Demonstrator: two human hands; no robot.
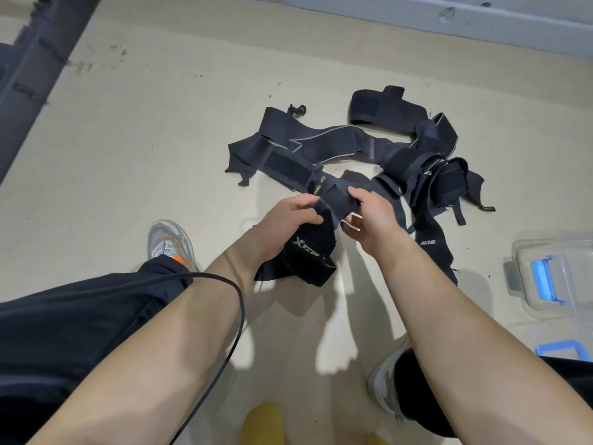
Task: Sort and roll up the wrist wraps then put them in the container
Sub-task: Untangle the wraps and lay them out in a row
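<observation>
Held wrap: I see one black wrist wrap (308,255) with a white logo, lifted off the floor between both hands, close in front of the person's knees.
Left hand: my view shows the left hand (279,226) gripping the wrap from above, fingers curled over the strap and the logo end bunched and hanging just below the palm.
Right hand: the right hand (372,220) pinches the strap's upper end, its fingertips (354,191) clamped on the top edge; the short stretch of fabric runs straight from one hand to the other.
Heap: the other wraps (401,155) lie tangled on the floor just beyond the hands, touching and crossing one another; a loosely looped wrap (382,109) sits at the far edge.
Container: a clear container (545,245) with blue clips stands on the floor to the right, near the heap but apart from it.
Floor: beige floor (144,155), scuffed and speckled.
Room: a dark beam (38,49) crosses the upper left; a grey ledge (449,17) runs along the top.
Other: a black cable (239,303) drapes over the left forearm; a yellow object (263,419) shows at the bottom edge, too cropped for me to identify.
Counts: one wrap in hand; several in the heap, which I cannot count exactly because they overlap; one container; two grey shoes, left shoe (168,240) and right shoe (383,383).
</observation>
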